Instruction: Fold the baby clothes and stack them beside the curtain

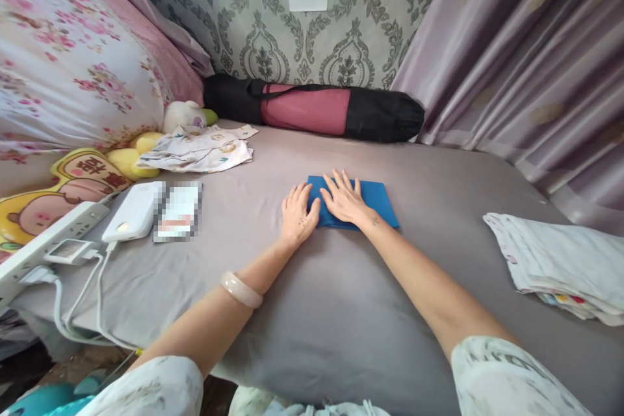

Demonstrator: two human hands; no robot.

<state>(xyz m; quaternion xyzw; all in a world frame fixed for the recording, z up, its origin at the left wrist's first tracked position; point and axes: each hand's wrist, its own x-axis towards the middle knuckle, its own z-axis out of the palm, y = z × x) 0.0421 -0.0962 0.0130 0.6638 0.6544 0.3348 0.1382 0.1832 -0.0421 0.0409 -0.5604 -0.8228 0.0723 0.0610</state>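
A flat blue folded piece, perhaps cloth (380,200), lies on the grey bed sheet (341,299) in front of me. My right hand (345,198) rests flat on top of it with the fingers spread. At its left edge is my left hand (299,213), fingers stretched out and thumb apart, touching that side. Parts of the blue piece are hidden under both hands. A pale bangle (242,290) sits on my left forearm.
To the left are a power strip (53,240) with cables, a white power bank (134,211), a blurred card-like item (178,211) and a patterned cloth (205,148). A rolled mat in a bag (307,109) lies along the wall. Folded white cloths (565,260) are at right.
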